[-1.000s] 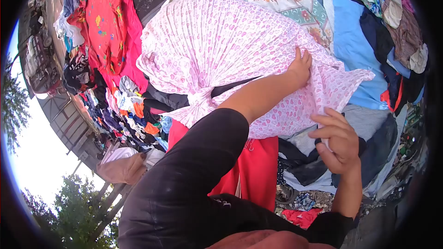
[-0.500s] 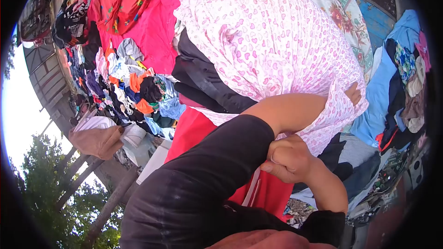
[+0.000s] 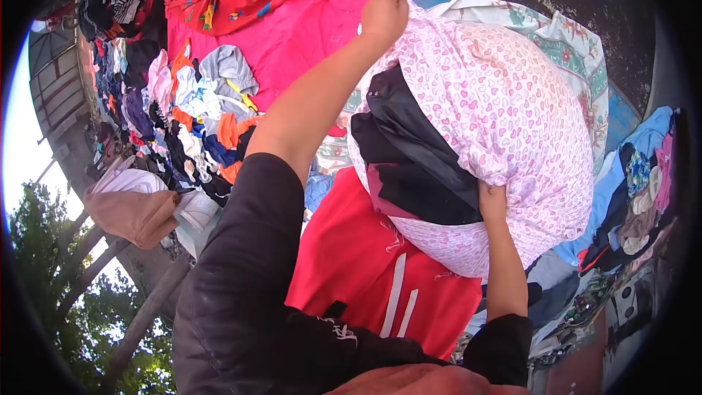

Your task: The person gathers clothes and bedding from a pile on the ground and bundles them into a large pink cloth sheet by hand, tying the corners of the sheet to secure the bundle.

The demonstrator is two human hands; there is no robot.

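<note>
Two white stripes (image 3: 394, 295) mark the red cloth (image 3: 330, 249) nearest the person, and just beyond sits the heart-print bundle (image 3: 528, 106), its fabric clamped in the right hand (image 3: 493, 202) beside black garments (image 3: 428, 168) and, farther off, in the left hand (image 3: 385, 14).

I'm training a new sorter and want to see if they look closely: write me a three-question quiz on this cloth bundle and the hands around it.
1. Multiple choice. What does the left hand hold?
a) a brown bag
b) the edge of the heart-print cloth
c) a floral red garment

2. True or false: the red garment with white stripes lies nearer the person's body than the heart-print cloth.

3. Fill in the missing word: the right hand is at the edge of the opening, beside ____ garments that show inside.

Key: 1 b; 2 true; 3 black.
</note>
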